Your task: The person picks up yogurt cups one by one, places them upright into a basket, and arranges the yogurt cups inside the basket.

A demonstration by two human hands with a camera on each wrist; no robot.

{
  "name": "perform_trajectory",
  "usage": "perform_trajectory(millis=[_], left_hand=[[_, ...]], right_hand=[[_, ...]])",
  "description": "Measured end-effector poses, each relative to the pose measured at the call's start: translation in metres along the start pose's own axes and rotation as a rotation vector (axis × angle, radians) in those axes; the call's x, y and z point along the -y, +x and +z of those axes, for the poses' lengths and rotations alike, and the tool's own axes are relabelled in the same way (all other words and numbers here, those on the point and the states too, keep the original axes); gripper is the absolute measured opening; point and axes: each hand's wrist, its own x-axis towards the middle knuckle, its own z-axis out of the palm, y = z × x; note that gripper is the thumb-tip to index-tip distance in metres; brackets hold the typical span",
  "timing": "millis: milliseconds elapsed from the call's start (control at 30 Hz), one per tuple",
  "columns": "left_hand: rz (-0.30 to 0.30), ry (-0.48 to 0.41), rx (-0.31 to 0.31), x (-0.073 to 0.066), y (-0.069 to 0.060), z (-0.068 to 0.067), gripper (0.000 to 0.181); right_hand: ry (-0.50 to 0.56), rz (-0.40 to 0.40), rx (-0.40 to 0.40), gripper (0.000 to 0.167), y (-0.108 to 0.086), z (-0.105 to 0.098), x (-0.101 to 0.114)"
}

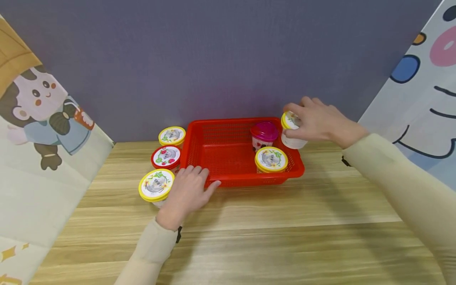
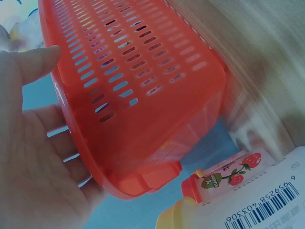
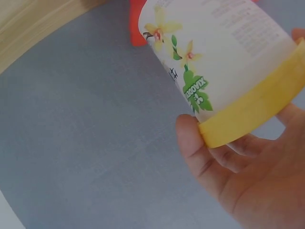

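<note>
My right hand (image 1: 318,122) grips a white cup with a yellow lid (image 1: 290,120) by its lid, beside the right end of the red basket (image 1: 246,180). In the right wrist view, fingers and thumb hold the yellow rim (image 3: 252,114) of that upright-printed cup (image 3: 214,57). My left hand (image 1: 187,192) rests on the basket's front left corner, fingers fairly straight; in the left wrist view the hand (image 2: 43,157) touches the basket rim (image 2: 78,138). Inside the basket stand a magenta-lidded cup (image 1: 265,132) and a yellow-lidded cup (image 1: 271,159), both at the right side.
Left of the basket stand a yellow-lidded cup (image 1: 172,135) at the back, a red-lidded cup (image 1: 166,156) and another yellow-lidded cup (image 1: 156,185) near my left wrist. A grey panel (image 1: 221,59) rises behind the wooden table (image 1: 270,237); printed panels flank both sides.
</note>
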Motion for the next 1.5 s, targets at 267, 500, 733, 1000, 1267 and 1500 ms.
perform_trajectory(millis=[267,500,733,1000,1267,1500], left_hand=[[-0.002,0.005,0.004,0.0,0.0,0.0,0.04],[0.002,0.01,0.0,0.0,0.0,-0.001,0.04],[0.006,0.005,-0.004,0.0,0.0,-0.002,0.04],[0.006,0.001,-0.003,0.0,0.0,-0.002,0.041],[-0.002,0.0,0.015,0.0,0.0,-0.003,0.041],[-0.003,-0.002,0.021,-0.001,0.0,-0.004,0.041]], right_hand=[[0.013,-0.028,0.005,0.063,0.003,-0.005,0.013],[0.04,-0.033,0.004,0.065,0.006,-0.008,0.026],[0.069,-0.033,0.003,0.066,0.01,-0.006,0.036],[0.082,-0.051,-0.004,0.064,0.012,-0.004,0.048],[0.098,-0.075,-0.016,0.064,0.012,0.005,0.06],[0.103,-0.088,-0.012,0.067,0.011,0.011,0.067]])
